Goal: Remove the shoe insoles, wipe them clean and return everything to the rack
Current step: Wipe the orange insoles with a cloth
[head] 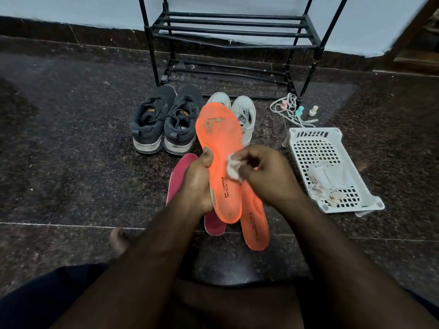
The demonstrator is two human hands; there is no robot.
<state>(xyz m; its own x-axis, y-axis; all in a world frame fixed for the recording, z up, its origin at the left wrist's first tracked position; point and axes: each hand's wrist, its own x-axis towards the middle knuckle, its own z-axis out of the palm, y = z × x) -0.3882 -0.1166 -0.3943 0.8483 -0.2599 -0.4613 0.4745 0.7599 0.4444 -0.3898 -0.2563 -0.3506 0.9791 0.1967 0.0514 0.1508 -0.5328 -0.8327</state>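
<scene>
Orange insole [222, 160] held raised above floor, gripped at heel edge by left hand [198, 184] | white wipe [234, 167] pinched by right hand [263, 176], pressed mid-insole | judged light, flexible foam; edge support advised.

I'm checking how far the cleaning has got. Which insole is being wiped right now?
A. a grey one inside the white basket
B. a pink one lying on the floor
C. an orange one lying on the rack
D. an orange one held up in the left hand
D: the left hand grips the orange insole upright while the right hand presses a white wipe against it.
</scene>
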